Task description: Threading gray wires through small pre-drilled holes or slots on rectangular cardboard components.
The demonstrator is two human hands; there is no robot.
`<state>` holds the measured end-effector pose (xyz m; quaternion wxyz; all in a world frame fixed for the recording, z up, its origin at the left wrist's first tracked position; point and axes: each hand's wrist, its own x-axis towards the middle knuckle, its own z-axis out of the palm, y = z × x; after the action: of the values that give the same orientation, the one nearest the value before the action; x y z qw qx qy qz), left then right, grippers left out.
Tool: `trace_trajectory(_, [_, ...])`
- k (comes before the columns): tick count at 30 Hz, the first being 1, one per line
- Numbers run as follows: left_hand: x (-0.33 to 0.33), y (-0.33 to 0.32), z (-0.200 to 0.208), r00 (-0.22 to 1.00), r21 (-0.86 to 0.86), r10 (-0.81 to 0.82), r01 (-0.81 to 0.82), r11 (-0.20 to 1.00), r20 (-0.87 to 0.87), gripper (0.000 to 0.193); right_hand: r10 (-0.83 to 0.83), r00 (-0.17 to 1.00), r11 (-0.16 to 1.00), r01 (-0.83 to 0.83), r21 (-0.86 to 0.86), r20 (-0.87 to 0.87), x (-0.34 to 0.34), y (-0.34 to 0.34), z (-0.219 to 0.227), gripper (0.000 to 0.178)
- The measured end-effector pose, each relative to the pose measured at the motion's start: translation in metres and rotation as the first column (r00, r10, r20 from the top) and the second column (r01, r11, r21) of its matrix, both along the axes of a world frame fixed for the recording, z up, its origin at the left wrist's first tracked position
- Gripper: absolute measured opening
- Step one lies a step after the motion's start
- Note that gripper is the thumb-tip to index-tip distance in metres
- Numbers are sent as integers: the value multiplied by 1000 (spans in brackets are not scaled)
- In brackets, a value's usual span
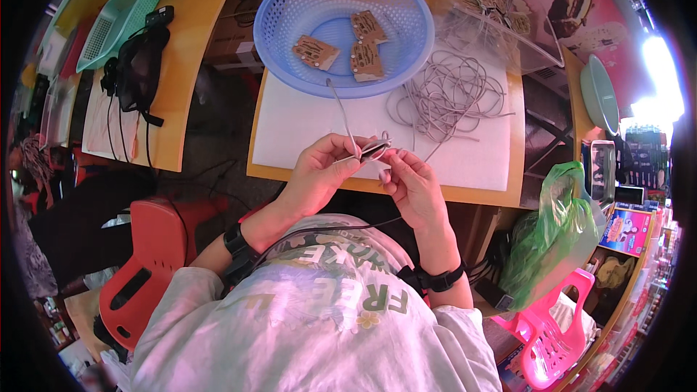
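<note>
My left hand [324, 167] pinches a small dark, flat piece [374, 150] with loops of grey cord around it. The fingertips of my right hand [415, 187] close on the cord at the other side of that piece. From my left fingers a length of grey cord [343, 112] rises to the rim of the blue plastic basket [267, 51]. Three brown printed cards [316, 52] lie inside the basket. To the right of it, a tangled heap of the same cord [457, 98] spreads over the white mat [290, 131]. My fingers partly hide what they grip.
A clear plastic box [479, 33] holding tied bundles stands at the table's back right. On the left table are a green basket [120, 22] and a black pouch [139, 69]. A red chair [156, 261], green plastic bag [555, 236] and pink stool [552, 334] flank me.
</note>
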<state>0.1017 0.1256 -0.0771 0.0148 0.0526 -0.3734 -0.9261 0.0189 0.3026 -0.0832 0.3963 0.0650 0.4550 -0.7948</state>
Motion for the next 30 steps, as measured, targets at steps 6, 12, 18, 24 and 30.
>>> trace_trajectory(6, [1,-4,-5,1000,-265,3,-10,964,-29,11,-11,970,994,38,106,-243,-6,-4,17,21])
trace_trajectory(12, [-1,-4,5,998,-245,-58,53,968,-13,12,-67,991,997,70,28,-115,-6,-7,22,13])
trace_trajectory(18, [-2,-5,1,997,-425,-74,71,903,10,20,185,752,916,102,389,-632,10,-11,47,11])
trace_trajectory(24, [-6,-15,-1,955,-556,-266,292,778,130,22,559,377,795,10,606,-738,11,-21,71,14])
trace_trajectory(30, [1,-17,-14,916,-416,-364,401,816,169,24,472,508,872,-151,465,-721,-16,-25,110,14])
